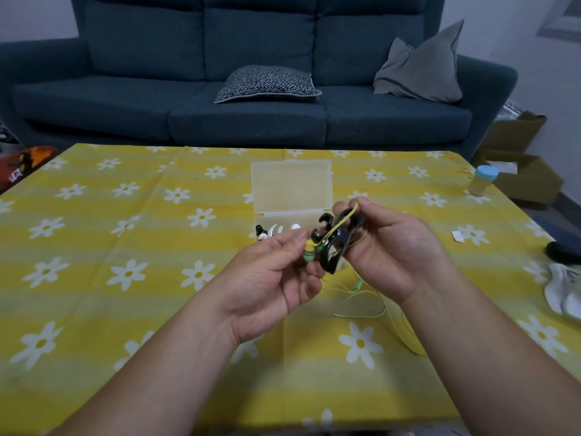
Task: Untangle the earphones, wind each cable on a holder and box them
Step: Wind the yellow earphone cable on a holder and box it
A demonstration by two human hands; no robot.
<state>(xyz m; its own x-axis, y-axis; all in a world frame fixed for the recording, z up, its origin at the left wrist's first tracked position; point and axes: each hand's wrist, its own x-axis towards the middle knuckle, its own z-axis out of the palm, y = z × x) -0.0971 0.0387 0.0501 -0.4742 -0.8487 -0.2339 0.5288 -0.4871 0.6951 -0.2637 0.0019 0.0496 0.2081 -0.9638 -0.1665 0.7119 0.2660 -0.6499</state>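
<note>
My right hand grips a black cable holder and pinches the yellow cable against its top. My left hand pinches the yellow-green earbuds at the holder's lower left. The rest of the yellow cable hangs loose and curls on the tablecloth under my right hand. Behind my hands stands a clear plastic box with its lid open; a wound white and black earphone lies inside it.
A yellow daisy-print cloth covers the table. A jar with a blue lid stands at the far right edge. A small white scrap and a white shoe lie to the right. A dark blue sofa sits behind the table.
</note>
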